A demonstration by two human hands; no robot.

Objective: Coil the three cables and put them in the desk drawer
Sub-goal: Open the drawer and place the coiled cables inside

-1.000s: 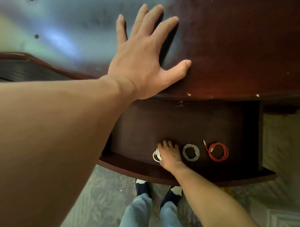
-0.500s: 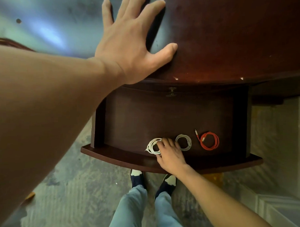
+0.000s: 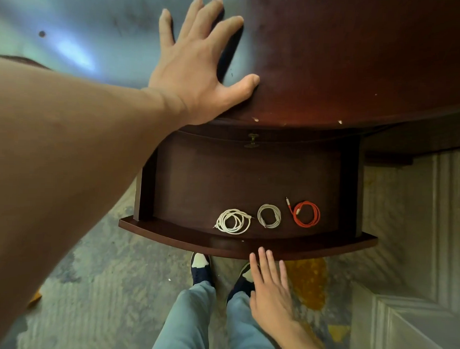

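Observation:
The dark wooden desk drawer stands pulled out below the desk top. Three coiled cables lie in a row near its front: a white cable on the left, a grey-white cable in the middle and an orange cable on the right. My left hand rests flat on the desk top with fingers spread. My right hand hovers just in front of the drawer's front panel, fingers straight, holding nothing.
A small brass knob shows under the desk edge above the drawer. My legs and shoes stand on a worn floor below. A white panelled cabinet is at the right.
My right hand let go of the white cable and drew back out of the drawer to just in front of its front panel. The white coil now lies uncovered.

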